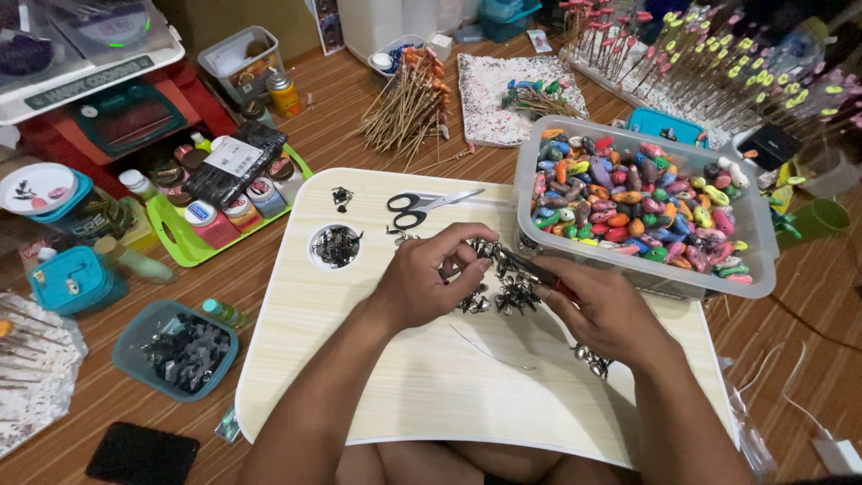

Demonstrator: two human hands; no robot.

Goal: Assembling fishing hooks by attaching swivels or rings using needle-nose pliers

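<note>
Both hands [422, 283] [606, 310] mid-board [404, 386], tub [642, 202] adjacent.

Shiny metal bells [503, 292] lie on matt pale-wood tray [359, 359].

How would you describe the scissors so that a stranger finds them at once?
Start at the pale wooden lap tray in the middle. Near its far edge, left of the clear tub of colourful beads, lie the scissors. Their black loop handles and plain silver blades distinguish them from the small dark metal pieces nearby.
</note>
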